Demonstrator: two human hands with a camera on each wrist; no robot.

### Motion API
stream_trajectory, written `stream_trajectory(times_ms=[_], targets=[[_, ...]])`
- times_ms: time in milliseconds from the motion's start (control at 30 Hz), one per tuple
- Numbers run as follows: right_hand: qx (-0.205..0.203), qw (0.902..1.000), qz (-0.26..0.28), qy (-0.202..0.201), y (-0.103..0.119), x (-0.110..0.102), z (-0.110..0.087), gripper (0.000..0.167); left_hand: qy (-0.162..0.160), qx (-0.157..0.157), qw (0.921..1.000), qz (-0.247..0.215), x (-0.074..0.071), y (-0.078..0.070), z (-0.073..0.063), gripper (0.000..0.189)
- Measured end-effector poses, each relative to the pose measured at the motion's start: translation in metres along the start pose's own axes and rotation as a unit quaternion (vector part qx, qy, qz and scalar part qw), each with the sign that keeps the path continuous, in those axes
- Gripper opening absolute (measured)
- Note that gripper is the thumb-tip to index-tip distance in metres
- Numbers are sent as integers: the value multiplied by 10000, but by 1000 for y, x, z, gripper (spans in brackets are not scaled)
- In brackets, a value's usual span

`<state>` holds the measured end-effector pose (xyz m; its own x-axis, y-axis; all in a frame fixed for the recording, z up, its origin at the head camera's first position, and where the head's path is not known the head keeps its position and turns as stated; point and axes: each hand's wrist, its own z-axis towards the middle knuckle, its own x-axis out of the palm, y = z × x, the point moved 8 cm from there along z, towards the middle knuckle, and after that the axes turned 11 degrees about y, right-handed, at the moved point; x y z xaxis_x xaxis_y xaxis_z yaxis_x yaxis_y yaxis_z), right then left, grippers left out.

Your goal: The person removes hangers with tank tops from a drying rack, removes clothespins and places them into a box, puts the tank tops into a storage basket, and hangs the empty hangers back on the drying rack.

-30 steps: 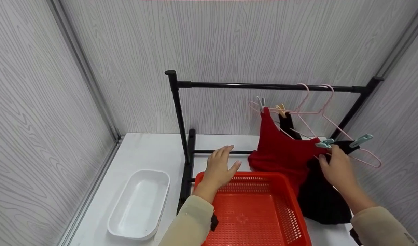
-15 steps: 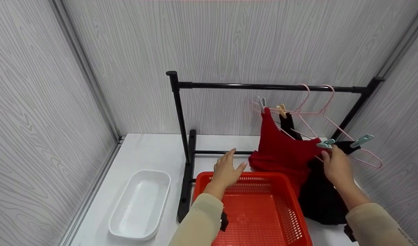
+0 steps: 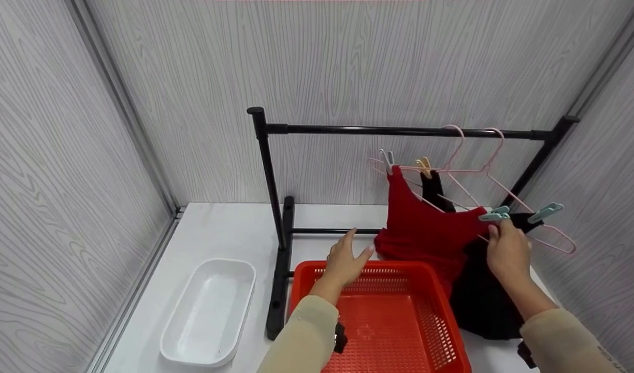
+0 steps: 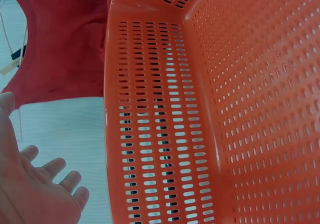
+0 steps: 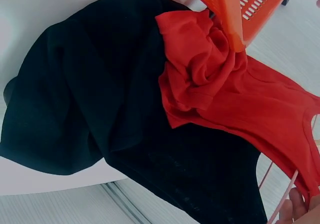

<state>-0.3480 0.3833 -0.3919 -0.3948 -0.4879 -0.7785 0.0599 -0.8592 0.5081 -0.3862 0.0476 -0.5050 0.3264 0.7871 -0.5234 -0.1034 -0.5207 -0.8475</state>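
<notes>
A red tank top (image 3: 426,233) hangs from a pink hanger (image 3: 454,155), with a grey clothespin (image 3: 388,161) on its left strap and a teal clothespin (image 3: 494,214) on its right strap. Just under the teal clothespin, my right hand (image 3: 509,251) pinches the red top's right strap; in the right wrist view its fingers (image 5: 295,206) are partly cut off by the frame. My left hand (image 3: 345,261) is held above the red basket's (image 3: 366,331) back left rim, fingers spread and holding nothing. Behind the red top hangs a black garment (image 3: 485,298) on a second pink hanger (image 3: 495,150).
A black clothes rack (image 3: 348,129) stands on the white table, its left foot (image 3: 281,290) beside the basket. A white tray (image 3: 208,311) lies to the left. Yellow (image 3: 424,166) and teal (image 3: 546,212) clothespins grip the black garment. Grey panels (image 3: 322,62) enclose the table.
The left end of the red top and its grey clothespin have shifted slightly left and down. My left hand has moved a little right; my right hand stays at the right strap.
</notes>
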Motion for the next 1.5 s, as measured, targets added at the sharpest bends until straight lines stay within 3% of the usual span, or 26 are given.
stream_trajectory(times_ms=[400, 700, 967, 1167, 1333, 1400, 1500], targets=[[-218, 9996, 71, -194, 8, -8, -4, 21, 96, 90, 9973, -719, 5, -7, 2, 72], [-834, 9953, 294, -398, 17, -5, -8, 18, 2, 81, 9938, -1110, 4, -3, 1, 78], [-1366, 9886, 499, -400, 24, -1, -14, 14, 77, 170, 9900, -1401, 11, 4, 2, 84], [-1731, 9829, 509, -358, 32, 1, -17, 13, 218, 430, 9862, -1584, 18, 2, 6, 90], [-1899, 9796, 588, -301, 35, 1, -20, 10, 202, 860, 9752, -2029, 22, -2, 9, 92], [-1947, 9784, 651, -259, 35, 1, -22, 9, 184, 1141, 9688, -2192, 24, -6, 11, 88], [-2073, 9751, 763, -200, 36, 2, -24, 8, 199, 1438, 9675, -2069, 26, -10, 12, 73]])
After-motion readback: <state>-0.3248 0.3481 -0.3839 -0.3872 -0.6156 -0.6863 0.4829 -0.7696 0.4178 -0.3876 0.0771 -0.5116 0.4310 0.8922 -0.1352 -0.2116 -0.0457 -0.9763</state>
